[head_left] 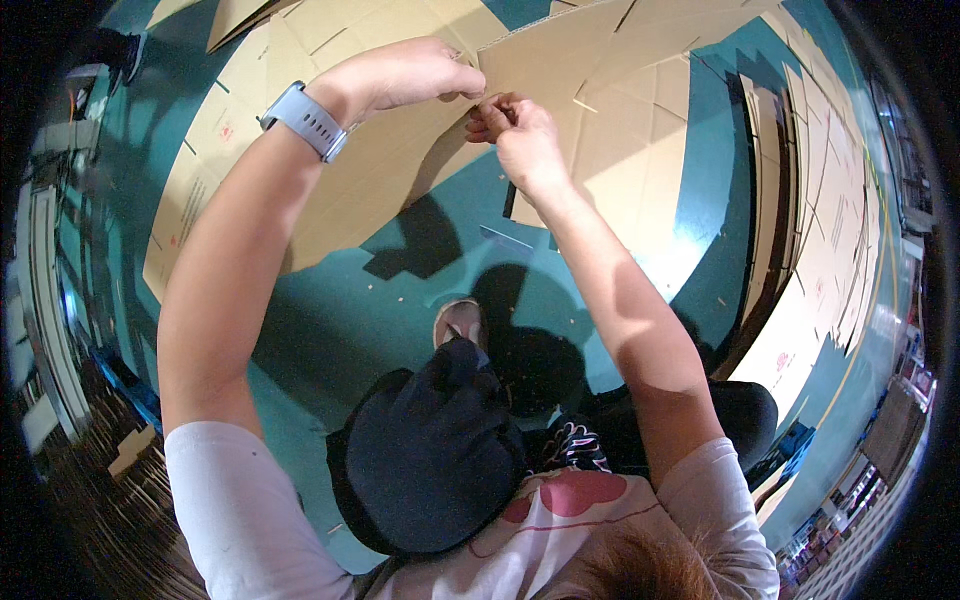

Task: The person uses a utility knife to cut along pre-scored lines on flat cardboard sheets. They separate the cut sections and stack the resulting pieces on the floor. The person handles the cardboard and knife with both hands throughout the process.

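Both my hands meet at the lower left corner of a raised brown cardboard sheet (590,50). Coming in from the left, my left hand (420,75) has its fingers curled closed at that corner. My right hand (518,138) sits just below and to the right, thumb and fingers pinched together, almost touching the left. Whatever lies between the fingertips of either hand is too small or hidden to make out. Beneath my left arm spreads another flat cardboard sheet (330,215), with a slot cut and printed marks. More cardboard (640,190) lies beyond my right wrist.
A stack of flat cardboard sheets (815,240) stands along the right on the green floor (340,320). A thin flat piece (507,238) lies below my right hand. My shoe (458,322) and dark-clothed knee (430,450) are close in front. Small scraps dot the floor.
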{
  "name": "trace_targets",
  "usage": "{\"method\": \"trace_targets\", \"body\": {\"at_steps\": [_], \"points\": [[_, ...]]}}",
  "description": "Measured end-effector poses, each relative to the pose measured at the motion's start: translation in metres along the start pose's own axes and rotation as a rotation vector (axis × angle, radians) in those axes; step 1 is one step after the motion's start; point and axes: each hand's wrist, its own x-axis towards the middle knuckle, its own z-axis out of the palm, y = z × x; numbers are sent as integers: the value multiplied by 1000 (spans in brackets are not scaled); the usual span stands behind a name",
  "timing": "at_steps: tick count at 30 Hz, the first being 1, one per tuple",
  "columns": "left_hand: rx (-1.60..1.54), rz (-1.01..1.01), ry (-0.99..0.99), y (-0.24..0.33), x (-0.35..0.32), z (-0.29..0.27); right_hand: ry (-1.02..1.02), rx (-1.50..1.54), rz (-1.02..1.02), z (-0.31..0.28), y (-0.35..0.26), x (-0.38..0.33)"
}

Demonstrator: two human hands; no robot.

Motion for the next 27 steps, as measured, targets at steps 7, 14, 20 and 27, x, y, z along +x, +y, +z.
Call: {"method": "trace_targets", "body": {"at_steps": [7,14,20,27], "points": [[121,8,-94,8,8,-5,-72,74,127,-1,-14,-4],[142,68,41,7,6,1,-81,382,269,-4,-25,-3],[372,222,69,18,6,16,-126,-45,320,-22,-31,13],[454,272,126,20,-3,24,89,-114,137,0,-43,-11]]}}
